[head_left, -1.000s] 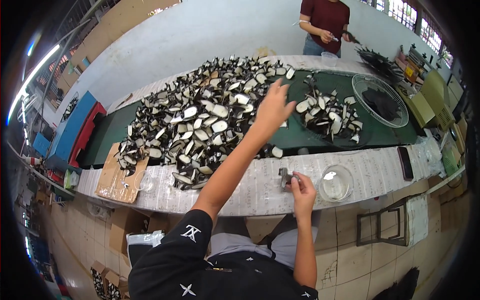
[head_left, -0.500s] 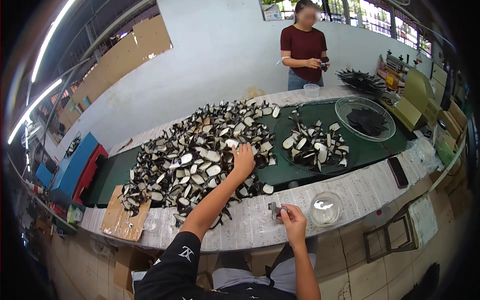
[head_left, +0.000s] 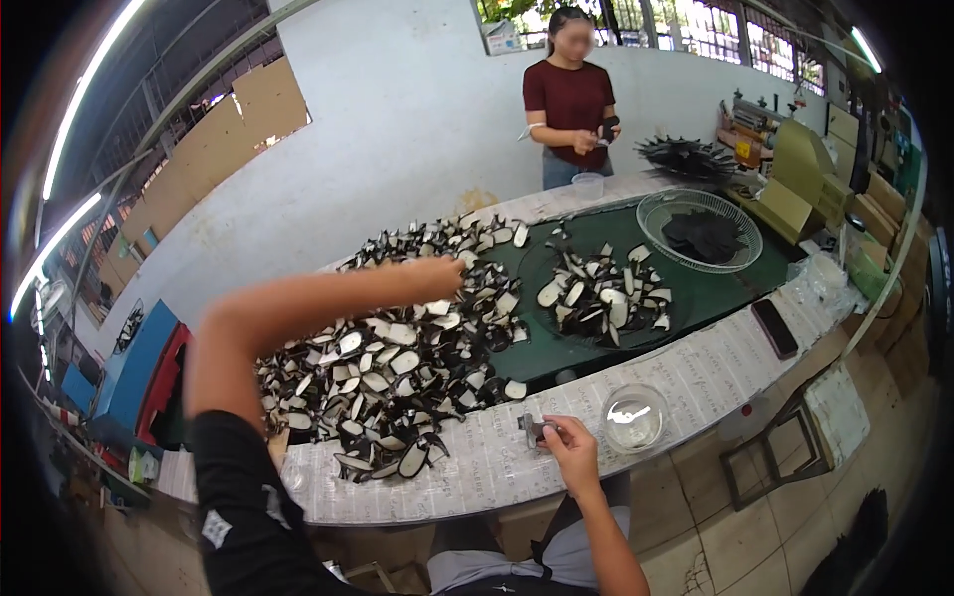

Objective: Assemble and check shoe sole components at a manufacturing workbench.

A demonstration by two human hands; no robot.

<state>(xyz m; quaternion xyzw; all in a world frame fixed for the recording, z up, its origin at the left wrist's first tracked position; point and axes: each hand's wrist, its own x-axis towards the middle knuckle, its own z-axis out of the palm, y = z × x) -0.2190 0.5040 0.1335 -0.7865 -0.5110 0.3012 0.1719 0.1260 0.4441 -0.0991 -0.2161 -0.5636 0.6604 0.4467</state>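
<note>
My left hand (head_left: 437,278) is over the far part of a big heap of black-and-white pieces (head_left: 397,360). These are small, with pale oval or rounded faces and black flaps. Motion smears its fingers, so I cannot make out whether anything is in them. The raised left forearm crosses the heap and hides part of it. Above the table's near edge, my right hand (head_left: 571,452) pinches a small grey metal tool (head_left: 530,431) between thumb and fingers. Beside that hand stands a round clear plastic tub (head_left: 636,418).
A smaller pile of similar pieces (head_left: 606,293) lies on the green surface (head_left: 537,353). Beyond it is a clear basket (head_left: 757,253) of black pieces. A phone (head_left: 774,329) rests on the right edge, near a stool (head_left: 838,422). Across the table stands a person (head_left: 568,99) holding something black.
My left elbow has swung outward and up, and the hand has moved left over the heap. More pieces now lie near the front edge. My right hand still grips the metal tool.
</note>
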